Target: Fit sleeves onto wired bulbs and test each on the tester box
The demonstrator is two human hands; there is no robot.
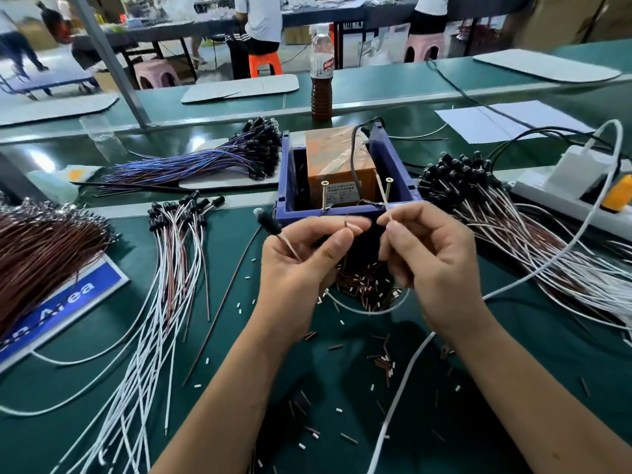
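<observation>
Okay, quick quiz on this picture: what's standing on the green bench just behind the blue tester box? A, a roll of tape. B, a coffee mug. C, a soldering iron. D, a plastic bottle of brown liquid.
D: a plastic bottle with a red label, partly filled with brown liquid, stands upright just behind the blue tester box.

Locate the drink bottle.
In the head view, the clear plastic bottle of brown liquid stands upright at upper centre, just behind the blue tester box.

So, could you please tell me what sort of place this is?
Probably a factory assembly line: bundles of wired bulbs lie on a long green workbench, a tester box stands ahead, and other workers sit behind.
</observation>
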